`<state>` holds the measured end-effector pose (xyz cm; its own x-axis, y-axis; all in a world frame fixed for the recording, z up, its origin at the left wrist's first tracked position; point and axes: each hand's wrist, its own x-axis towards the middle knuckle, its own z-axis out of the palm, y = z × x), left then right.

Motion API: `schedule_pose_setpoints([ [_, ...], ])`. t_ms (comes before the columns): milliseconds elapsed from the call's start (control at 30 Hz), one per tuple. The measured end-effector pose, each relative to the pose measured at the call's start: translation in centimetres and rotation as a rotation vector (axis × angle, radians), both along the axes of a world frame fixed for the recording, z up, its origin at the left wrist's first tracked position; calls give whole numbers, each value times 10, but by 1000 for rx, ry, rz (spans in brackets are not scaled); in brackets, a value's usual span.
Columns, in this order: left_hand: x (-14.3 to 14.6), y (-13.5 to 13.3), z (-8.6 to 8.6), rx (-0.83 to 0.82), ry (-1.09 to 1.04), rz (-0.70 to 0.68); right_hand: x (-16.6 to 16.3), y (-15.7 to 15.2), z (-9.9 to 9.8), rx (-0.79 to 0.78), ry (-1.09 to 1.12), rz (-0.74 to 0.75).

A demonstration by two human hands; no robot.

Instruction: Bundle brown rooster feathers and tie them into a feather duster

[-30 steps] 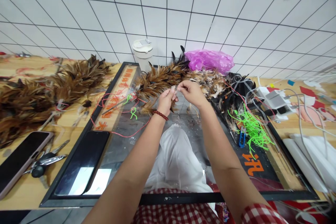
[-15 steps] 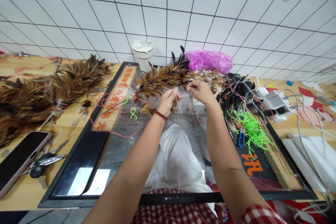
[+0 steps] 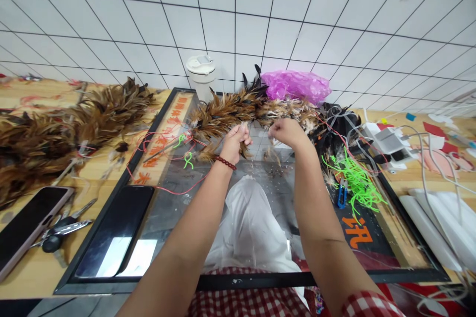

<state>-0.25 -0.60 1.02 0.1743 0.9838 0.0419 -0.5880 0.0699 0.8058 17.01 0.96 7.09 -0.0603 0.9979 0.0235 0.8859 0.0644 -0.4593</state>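
Feathers (image 3: 226,111), brown, bunched across the framed glass panel (image 3: 171,208) on the bench (image 3: 33,277), just beyond the left hand (image 3: 234,142), its fingertips pinching what looks like a pale wisp (image 3: 244,123). Right hand (image 3: 290,132), apart, fingers curled, grip impossible to tell. Handling, as judged: light fingertip pinch, fine barbs uncrushed, both wrists clear of red cord (image 3: 186,193) and green strands (image 3: 359,183).

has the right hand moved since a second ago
Yes, the right hand has shifted to the right, judged against the purple plastic bag beyond it.
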Motion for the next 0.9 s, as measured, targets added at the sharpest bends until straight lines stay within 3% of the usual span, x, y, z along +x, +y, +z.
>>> schedule_pose_setpoints([
  [100,1,1,-1,-2,2,8,4,-3,-1,-266,-222,6],
  [233,1,1,-1,-3,-8,14,-18,-4,-10,-263,-272,82],
  [367,0,1,-1,-27,-16,47,-27,-2,-12,-181,50,246],
  [500,1,3,-2,-32,60,128,-20,-3,-5,-175,503,244],
  [600,4,3,-4,-8,112,147,-21,-5,-1,-139,708,257],
  [733,5,2,-5,-11,109,103,-30,-4,-4,-101,737,265],
  [900,2,0,-3,-67,84,45,-33,0,-9,-7,559,180],
])
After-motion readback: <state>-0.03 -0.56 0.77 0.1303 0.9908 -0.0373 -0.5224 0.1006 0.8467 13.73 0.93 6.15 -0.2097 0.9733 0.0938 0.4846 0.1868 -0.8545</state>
